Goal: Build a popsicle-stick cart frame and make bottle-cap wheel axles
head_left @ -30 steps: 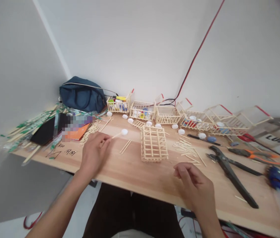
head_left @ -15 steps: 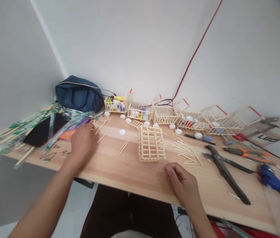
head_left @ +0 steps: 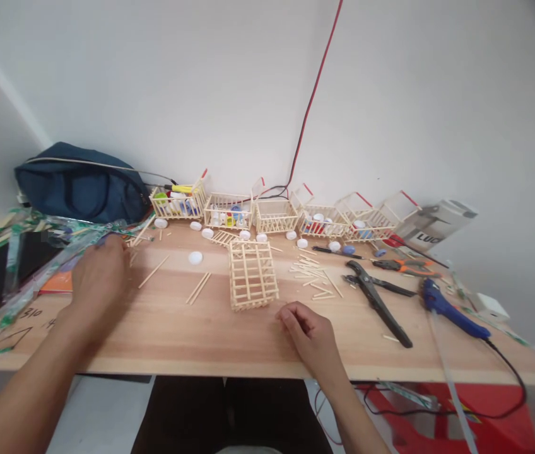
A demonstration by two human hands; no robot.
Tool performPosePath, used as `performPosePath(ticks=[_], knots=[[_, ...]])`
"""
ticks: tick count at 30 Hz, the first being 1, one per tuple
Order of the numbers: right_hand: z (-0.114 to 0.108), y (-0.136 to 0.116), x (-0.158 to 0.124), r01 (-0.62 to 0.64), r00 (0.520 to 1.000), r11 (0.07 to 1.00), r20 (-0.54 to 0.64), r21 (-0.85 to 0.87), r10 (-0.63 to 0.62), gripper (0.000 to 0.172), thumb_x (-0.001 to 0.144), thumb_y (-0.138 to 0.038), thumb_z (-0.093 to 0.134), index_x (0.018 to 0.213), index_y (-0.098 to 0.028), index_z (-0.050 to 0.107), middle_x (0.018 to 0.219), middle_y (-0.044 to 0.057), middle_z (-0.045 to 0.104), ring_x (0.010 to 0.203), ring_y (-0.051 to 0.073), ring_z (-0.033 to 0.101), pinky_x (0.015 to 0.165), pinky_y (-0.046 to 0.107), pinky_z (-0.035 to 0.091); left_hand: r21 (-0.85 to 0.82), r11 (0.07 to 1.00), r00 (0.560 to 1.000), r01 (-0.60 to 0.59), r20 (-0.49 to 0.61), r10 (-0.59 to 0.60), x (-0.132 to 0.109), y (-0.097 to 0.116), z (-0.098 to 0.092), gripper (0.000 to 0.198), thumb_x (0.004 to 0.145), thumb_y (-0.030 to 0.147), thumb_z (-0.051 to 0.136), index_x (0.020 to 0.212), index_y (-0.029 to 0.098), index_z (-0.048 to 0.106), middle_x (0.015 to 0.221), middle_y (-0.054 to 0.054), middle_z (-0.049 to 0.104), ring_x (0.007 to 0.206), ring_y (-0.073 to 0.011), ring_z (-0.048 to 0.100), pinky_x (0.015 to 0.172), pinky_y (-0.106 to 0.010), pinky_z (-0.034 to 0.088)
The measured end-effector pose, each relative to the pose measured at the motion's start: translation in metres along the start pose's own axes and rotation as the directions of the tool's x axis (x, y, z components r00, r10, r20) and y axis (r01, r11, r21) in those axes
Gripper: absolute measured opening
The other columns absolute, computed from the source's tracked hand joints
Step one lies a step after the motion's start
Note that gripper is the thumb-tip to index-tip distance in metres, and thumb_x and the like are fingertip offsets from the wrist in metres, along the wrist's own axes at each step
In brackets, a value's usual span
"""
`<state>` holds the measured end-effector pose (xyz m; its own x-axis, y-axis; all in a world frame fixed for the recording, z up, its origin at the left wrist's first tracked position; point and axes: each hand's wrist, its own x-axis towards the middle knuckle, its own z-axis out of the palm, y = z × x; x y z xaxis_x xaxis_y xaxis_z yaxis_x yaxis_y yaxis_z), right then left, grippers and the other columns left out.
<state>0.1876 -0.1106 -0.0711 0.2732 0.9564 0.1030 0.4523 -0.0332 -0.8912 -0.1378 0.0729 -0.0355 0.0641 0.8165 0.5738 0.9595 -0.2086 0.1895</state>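
Note:
My left hand (head_left: 101, 268) reaches to small wooden sticks (head_left: 135, 243) at the left of the table, beside an orange sheet (head_left: 57, 282). Its back faces me, hiding the fingertips. My right hand (head_left: 309, 334) rests on the wood with curled fingers, thumb against forefinger, and nothing visible in the pinch. Just beyond it stands a basket frame of glued sticks (head_left: 253, 275), its slatted grid facing up. Two or three loose sticks (head_left: 198, 288) and a white bottle cap (head_left: 195, 257) lie to the left of this frame.
Several stick-built carts (head_left: 277, 216) with bottle-cap wheels line the wall. A blue bag (head_left: 82, 183) sits at back left. On the right lie short sticks (head_left: 308, 270), a black-handled cutter (head_left: 381, 306), orange pliers (head_left: 404, 267) and a blue glue gun (head_left: 452, 312) with a trailing cord.
The camera view has turned to the right, so things sit further left. My left hand stays over the small sticks at the left; my right hand still rests near the basket frame.

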Motion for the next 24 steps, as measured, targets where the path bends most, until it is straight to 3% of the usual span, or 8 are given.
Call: performPosePath(ticks=[2,6,10,14,16,18,21,24], knots=[[0.000,-0.001,0.000,-0.004,1.000,1.000,-0.008,0.012,0.004,0.030,0.091,-0.041,0.052,0.075,-0.019,0.063,0.065,-0.001,0.056,0.062,0.013,0.051,0.057,0.022,0.037,-0.034,0.999,0.999,-0.002,-0.047,0.000,0.000,0.003,-0.012,0.024,0.090,0.030,0.037,0.081,0.021,0.057,0.055,0.004,0.041,0.066,-0.0153,0.060,0.054,-0.025,0.025],[-0.002,-0.002,0.000,-0.025,0.997,0.992,-0.072,0.127,0.035,0.030,0.091,-0.044,0.053,0.082,-0.018,0.065,0.067,0.000,0.057,0.062,0.013,0.053,0.059,0.023,0.040,-0.228,0.974,1.000,0.005,0.009,-0.003,-0.011,0.023,-0.044,0.025,0.094,0.034,0.038,0.093,0.023,0.060,0.075,0.007,0.062,0.066,-0.0108,0.060,0.061,-0.020,0.037],[-0.005,-0.008,-0.005,0.014,0.996,0.962,-0.086,0.274,0.010,0.028,0.087,-0.043,0.059,0.100,-0.019,0.068,0.070,0.000,0.059,0.065,0.013,0.055,0.061,0.022,0.043,-0.432,0.875,0.965,-0.220,0.036,0.261,-0.041,0.063,-0.067,0.020,0.091,0.040,0.053,0.089,0.024,0.064,0.079,0.007,0.069,0.066,-0.0110,0.063,0.059,-0.018,0.042],[-0.006,-0.022,-0.013,0.041,0.996,0.910,0.060,0.412,-0.072,0.038,0.083,-0.043,0.067,0.115,-0.023,0.065,0.077,0.000,0.060,0.072,0.013,0.056,0.065,0.022,0.045,-0.603,0.678,0.839,-0.421,0.025,0.543,-0.074,0.104,-0.067,0.016,0.096,0.031,0.048,0.089,0.024,0.061,0.075,0.005,0.067,0.065,-0.0112,0.063,0.057,-0.019,0.044],[-0.005,-0.030,-0.016,0.003,0.992,0.905,0.111,0.425,-0.056,0.034,0.080,-0.043,0.070,0.108,-0.023,0.067,0.079,0.000,0.061,0.072,0.013,0.056,0.063,0.021,0.044,-0.641,0.600,0.761,-0.479,0.037,0.647,-0.085,0.118,-0.061,0.016,0.097,0.024,0.045,0.090,0.023,0.059,0.075,0.004,0.065,0.067,-0.0115,0.062,0.061,-0.020,0.044],[-0.005,-0.035,-0.018,-0.054,0.993,0.909,0.121,0.414,0.004,0.024,0.080,-0.043,0.071,0.090,-0.021,0.068,0.075,0.000,0.061,0.068,0.011,0.055,0.059,0.020,0.042,-0.639,0.572,0.714,-0.514,0.052,0.699,-0.091,0.127,-0.055,0.015,0.097,0.020,0.044,0.091,0.022,0.057,0.077,0.003,0.064,0.070,-0.0128,0.061,0.062,-0.022,0.044],[-0.008,-0.036,-0.016,-0.120,0.990,0.903,0.113,0.413,0.081,0.027,0.081,-0.044,0.070,0.075,-0.018,0.064,0.067,-0.001,0.061,0.062,0.010,0.054,0.056,0.020,0.039,-0.612,0.583,0.711,-0.534,0.049,0.702,-0.090,0.131,-0.051,0.016,0.098,0.021,0.044,0.089,0.020,0.057,0.076,0.001,0.063,0.071,-0.0150,0.060,0.061,-0.025,0.043],[-0.014,-0.030,-0.010,-0.140,0.990,0.902,0.081,0.408,0.118,0.029,0.080,-0.045,0.071,0.074,-0.018,0.064,0.065,-0.001,0.062,0.059,0.009,0.053,0.054,0.020,0.037,-0.619,0.596,0.745,-0.512,0.026,0.667,-0.082,0.127,-0.055,0.018,0.098,0.021,0.045,0.088,0.019,0.060,0.077,0.000,0.064,0.072,-0.0149,0.059,0.063,-0.025,0.044]])
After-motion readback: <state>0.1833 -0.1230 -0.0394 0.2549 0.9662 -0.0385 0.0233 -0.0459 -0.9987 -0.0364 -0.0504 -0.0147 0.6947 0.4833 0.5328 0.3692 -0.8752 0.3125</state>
